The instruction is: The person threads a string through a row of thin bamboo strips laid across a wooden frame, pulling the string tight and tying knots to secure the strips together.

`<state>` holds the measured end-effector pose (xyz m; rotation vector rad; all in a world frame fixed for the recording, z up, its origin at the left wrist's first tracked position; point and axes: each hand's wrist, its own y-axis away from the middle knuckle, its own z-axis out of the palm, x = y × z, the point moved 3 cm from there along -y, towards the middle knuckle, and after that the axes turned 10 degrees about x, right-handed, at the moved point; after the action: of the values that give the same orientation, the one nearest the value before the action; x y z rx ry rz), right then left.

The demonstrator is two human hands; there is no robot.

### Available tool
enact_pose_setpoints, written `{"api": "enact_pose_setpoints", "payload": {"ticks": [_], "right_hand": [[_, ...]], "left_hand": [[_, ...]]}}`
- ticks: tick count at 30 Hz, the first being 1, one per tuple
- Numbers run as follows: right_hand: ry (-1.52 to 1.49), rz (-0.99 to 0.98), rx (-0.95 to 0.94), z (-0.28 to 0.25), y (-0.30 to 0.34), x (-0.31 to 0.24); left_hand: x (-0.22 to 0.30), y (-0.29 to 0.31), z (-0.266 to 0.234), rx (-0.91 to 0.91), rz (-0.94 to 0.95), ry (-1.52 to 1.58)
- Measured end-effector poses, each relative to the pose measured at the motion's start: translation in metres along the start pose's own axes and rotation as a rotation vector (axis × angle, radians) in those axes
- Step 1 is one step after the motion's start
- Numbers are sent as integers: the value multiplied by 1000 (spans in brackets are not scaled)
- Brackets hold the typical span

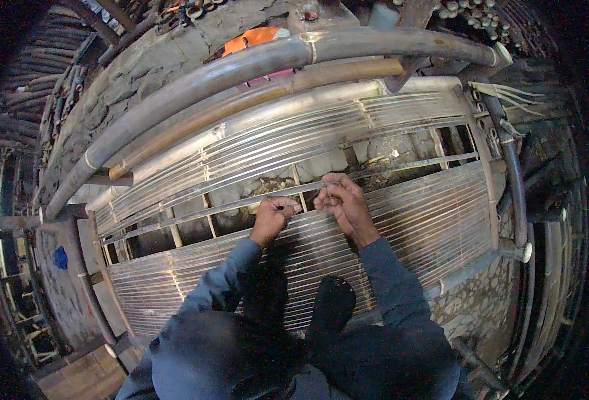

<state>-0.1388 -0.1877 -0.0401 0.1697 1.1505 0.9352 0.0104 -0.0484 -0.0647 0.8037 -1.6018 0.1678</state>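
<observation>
A bamboo frame (494, 200) with rows of narrow bamboo slats (434, 220) spreads under me. Between the near and far rows runs a long opening, with a lone slat (241, 205) and several short crosspieces (211, 223) across it. My left hand (272, 217) is closed in a pinch at the edge of the near slats, just left of a crosspiece (297, 175). Right of that same piece, my right hand (343, 205) is raised a little, thumb and fingers curled together. Whatever either hand holds, if anything, is too small or hidden to tell.
Thick bamboo poles (241, 63) form a rail along the far side. Rubble and stone (321, 162) show through the opening. My dark-shod foot (334, 300) rests on the near slats. An orange object (253, 40) lies beyond the rail, and cut bamboo (471, 15) is stacked at the far right.
</observation>
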Motion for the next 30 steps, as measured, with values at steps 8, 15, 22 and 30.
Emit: {"api": "enact_pose_setpoints", "payload": {"ticks": [8,15,22,30], "right_hand": [[648,-306,-241,41,25,6],[921,-478,-156,9,20,6],[1367,-723,104,-95,118,-43],[273,-299,-103,-67,131,-54]], "left_hand": [[-1,-2,-11,-149,-31,167],[3,-4,0,-210,33,120],[-26,-8,6,-91,259,-27],[3,6,8,-25,249,-332]]}}
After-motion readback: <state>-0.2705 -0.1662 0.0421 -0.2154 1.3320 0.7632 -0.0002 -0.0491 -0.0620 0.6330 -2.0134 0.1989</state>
